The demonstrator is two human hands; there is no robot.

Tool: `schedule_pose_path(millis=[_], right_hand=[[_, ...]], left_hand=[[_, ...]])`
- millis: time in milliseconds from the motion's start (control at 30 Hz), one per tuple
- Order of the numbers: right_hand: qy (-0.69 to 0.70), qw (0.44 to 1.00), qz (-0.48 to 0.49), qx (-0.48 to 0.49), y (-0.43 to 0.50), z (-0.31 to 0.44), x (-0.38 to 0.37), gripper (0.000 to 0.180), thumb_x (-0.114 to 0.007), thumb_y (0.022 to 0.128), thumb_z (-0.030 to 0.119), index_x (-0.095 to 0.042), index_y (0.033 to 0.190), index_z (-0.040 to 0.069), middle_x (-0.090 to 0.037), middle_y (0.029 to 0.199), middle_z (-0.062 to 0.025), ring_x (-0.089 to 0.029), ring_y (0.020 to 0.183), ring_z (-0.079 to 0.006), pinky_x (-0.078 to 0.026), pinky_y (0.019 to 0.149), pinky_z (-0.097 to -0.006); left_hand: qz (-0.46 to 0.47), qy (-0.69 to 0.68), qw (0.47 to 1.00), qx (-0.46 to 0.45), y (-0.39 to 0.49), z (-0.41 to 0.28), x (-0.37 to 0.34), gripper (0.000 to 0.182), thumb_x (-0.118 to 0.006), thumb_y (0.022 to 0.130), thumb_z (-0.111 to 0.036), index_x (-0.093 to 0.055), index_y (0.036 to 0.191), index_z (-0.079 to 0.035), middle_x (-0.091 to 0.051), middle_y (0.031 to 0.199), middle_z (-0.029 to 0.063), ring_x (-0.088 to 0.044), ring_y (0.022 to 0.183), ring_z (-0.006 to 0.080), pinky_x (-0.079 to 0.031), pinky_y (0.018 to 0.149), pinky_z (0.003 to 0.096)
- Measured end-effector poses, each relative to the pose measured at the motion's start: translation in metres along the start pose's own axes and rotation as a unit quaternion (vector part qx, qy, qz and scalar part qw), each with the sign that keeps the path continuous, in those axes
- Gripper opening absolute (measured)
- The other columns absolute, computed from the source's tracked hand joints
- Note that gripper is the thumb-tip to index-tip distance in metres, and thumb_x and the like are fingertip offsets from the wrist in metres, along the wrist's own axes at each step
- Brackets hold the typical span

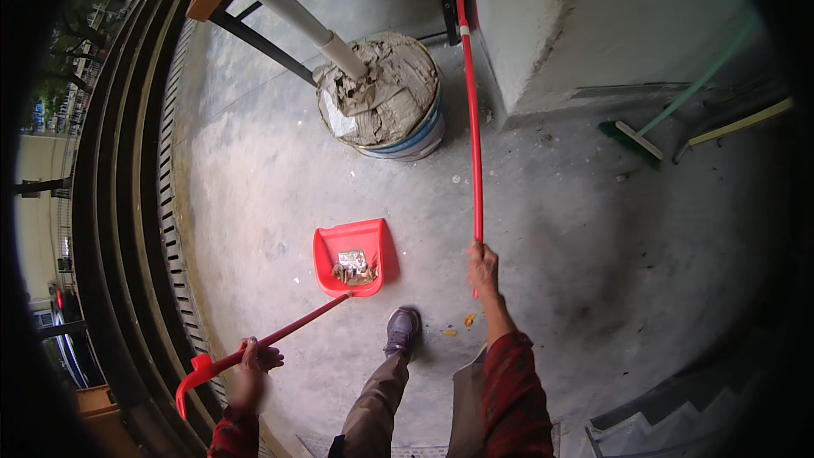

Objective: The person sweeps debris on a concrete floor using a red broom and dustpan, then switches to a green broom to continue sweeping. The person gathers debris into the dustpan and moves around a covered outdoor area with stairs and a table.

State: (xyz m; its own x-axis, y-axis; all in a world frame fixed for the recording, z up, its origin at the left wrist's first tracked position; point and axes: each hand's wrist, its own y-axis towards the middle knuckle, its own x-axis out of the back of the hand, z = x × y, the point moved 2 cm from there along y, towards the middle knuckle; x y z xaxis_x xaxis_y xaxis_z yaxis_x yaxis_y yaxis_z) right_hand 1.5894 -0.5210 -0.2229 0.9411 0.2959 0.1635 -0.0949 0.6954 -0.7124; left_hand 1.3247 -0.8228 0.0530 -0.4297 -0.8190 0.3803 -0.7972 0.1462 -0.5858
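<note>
My right hand (pixel 484 268) is closed around the lower end of a red broom handle (pixel 473 127). The handle runs away from me toward the wall corner, where its far end meets shadow beside a black metal leg; the broom head is hard to make out. My left hand (pixel 254 362) holds the maroon handle of a red long-handled dustpan (pixel 348 235) near its hooked top, thumb over the shaft and fingertips partly loose. In the dustpan, which appears to rest on the concrete floor, lie dry leaves and a scrap of printed paper (pixel 352 259).
Beyond the dustpan stands a bucket (pixel 407 151) filled with hardened cement around a white pole (pixel 292 9). A green push broom (pixel 638 140) and a yellow-handled tool (pixel 741 121) lean at right. Yellow leaves (pixel 469 319) lie by my feet. Steps (pixel 117 216) and a slotted drain (pixel 166 197) run along the left.
</note>
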Motion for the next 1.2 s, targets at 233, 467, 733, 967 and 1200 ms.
schedule_pose_path(millis=[233, 467, 733, 967, 1200], right_hand=[[0.061, 0.997, 0.045, -0.030, 0.040, 0.002, 0.003, 0.051, -0.044, 0.079, 0.053, -0.047, 0.066, 0.004, -0.034, 0.048, 0.0005, -0.033, 0.033, -0.0115, -0.026, 0.031, -0.0261], [-0.051, 0.998, 0.024, -0.002, -0.095, 0.036, 0.064, 0.041, -0.042, 0.085, 0.035, -0.052, 0.074, -0.003, -0.047, 0.056, -0.0092, -0.048, 0.054, -0.0179, -0.038, 0.049, -0.0310], [0.015, 0.999, 0.041, 0.030, -0.005, 0.021, 0.020, 0.044, -0.042, 0.086, 0.036, -0.048, 0.066, -0.003, -0.041, 0.054, -0.0111, -0.042, 0.050, -0.0191, -0.035, 0.050, -0.0306], [-0.128, 0.984, 0.046, 0.113, -0.130, -0.022, 0.072, 0.030, -0.042, 0.085, 0.030, -0.046, 0.079, 0.001, -0.043, 0.052, -0.0108, -0.046, 0.047, -0.0223, -0.035, 0.040, -0.0337], [-0.044, 0.988, 0.054, 0.139, -0.119, 0.016, 0.077, 0.042, -0.039, 0.086, 0.038, -0.045, 0.066, 0.001, -0.036, 0.047, -0.0046, -0.038, 0.036, -0.0147, -0.030, 0.034, -0.0288]], left_hand=[[-0.023, 0.022, 0.999, -0.011, -0.003, 0.002, -0.006, 0.024, -0.047, 0.083, -0.031, -0.041, 0.084, -0.008, -0.054, 0.064, 0.0126, -0.056, 0.052, 0.0234, -0.048, 0.049, 0.0337], [-0.006, 0.009, 1.000, 0.002, 0.001, -0.006, -0.012, 0.022, -0.047, 0.084, -0.029, -0.041, 0.084, -0.008, -0.055, 0.065, 0.0120, -0.056, 0.053, 0.0238, -0.049, 0.050, 0.0341], [0.002, 0.018, 1.000, 0.000, 0.014, -0.003, -0.004, 0.019, -0.047, 0.083, -0.028, -0.041, 0.085, -0.010, -0.055, 0.064, 0.0122, -0.057, 0.053, 0.0243, -0.049, 0.049, 0.0342], [0.020, 0.019, 1.000, 0.003, 0.012, -0.003, -0.003, 0.023, -0.049, 0.082, -0.031, -0.042, 0.085, -0.010, -0.054, 0.065, 0.0117, -0.056, 0.053, 0.0250, -0.049, 0.049, 0.0346], [0.039, 0.016, 0.999, -0.002, 0.020, -0.007, 0.003, 0.023, -0.050, 0.082, -0.029, -0.041, 0.086, -0.008, -0.055, 0.063, 0.0121, -0.057, 0.052, 0.0243, -0.050, 0.048, 0.0344]])
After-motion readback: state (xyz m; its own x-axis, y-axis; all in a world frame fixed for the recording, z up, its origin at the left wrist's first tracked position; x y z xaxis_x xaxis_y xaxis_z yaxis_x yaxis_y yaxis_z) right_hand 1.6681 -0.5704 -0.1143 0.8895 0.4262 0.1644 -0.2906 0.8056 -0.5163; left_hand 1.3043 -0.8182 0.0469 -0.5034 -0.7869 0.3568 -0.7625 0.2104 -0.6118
